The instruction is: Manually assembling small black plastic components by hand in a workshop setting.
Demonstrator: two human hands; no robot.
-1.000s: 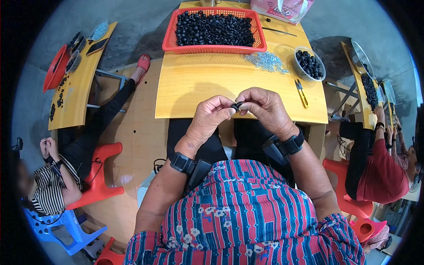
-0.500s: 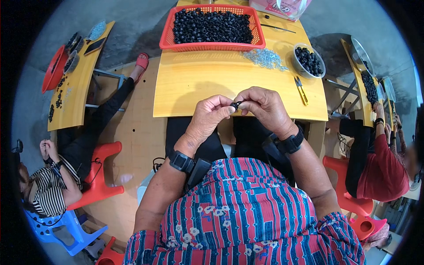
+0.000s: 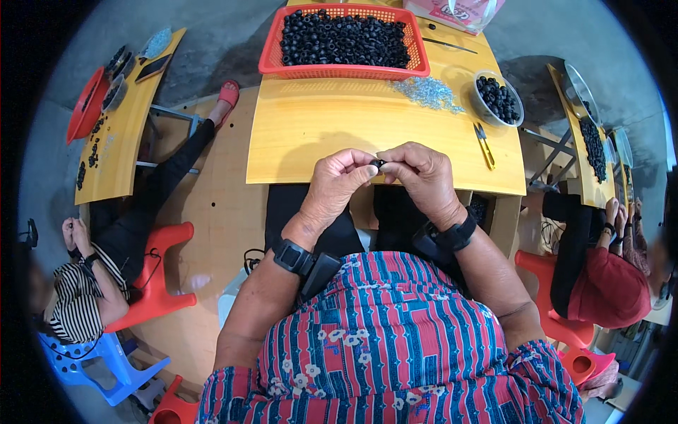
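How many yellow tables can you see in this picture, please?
3: one in front of the hands, one at the left, one at the right edge, partly cut off.

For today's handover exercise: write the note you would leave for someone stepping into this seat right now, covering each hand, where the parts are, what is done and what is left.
Left hand: fingertips pinched on a small black part, above the near table edge.
Right hand: pinching the same part from the other side.
Parts: red basket at the far side of the yellow table, heaped with black rings; pile of small clear pieces beside it; bowl of black pieces at right; yellow snips near the right hand.
Done: the bowl's pieces may be finished ones; I cannot tell.
Left: the basket is still full.
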